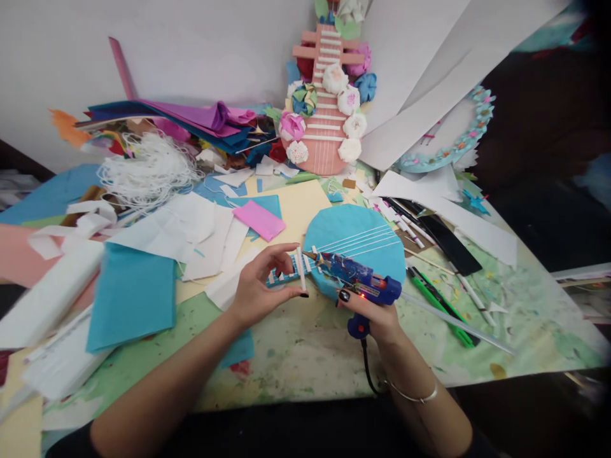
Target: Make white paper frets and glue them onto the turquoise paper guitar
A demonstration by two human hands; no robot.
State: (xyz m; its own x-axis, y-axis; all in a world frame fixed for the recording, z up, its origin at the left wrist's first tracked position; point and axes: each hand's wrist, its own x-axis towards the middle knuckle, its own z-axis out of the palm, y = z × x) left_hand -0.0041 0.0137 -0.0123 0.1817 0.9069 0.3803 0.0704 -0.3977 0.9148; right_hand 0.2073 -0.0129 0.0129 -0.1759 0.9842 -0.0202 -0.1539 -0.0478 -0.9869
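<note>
Between thumb and fingertip my left hand point(262, 277) pinches a thin white paper strip point(300, 270) by its two ends, upright. My right hand point(372, 312) is wrapped round a blue glue gun point(356, 275) with a red light lit and a clear glue stick point(458, 323) out of its back. The gun's nozzle points left, close to the strip; whether they touch I cannot tell. Under both lies a blue paper instrument shape point(356, 226) with a round body, white strings and a neck crossed by several white strips. The gun and left hand partly cover its neck.
A pink paper guitar point(326, 127) with paper flowers leans on the wall. White string point(147, 168) lies tangled at left, near folded blue paper point(133, 296) and a pink packet point(259, 220). At right are a green cutter point(443, 305), pens and a flowered hoop point(449, 137).
</note>
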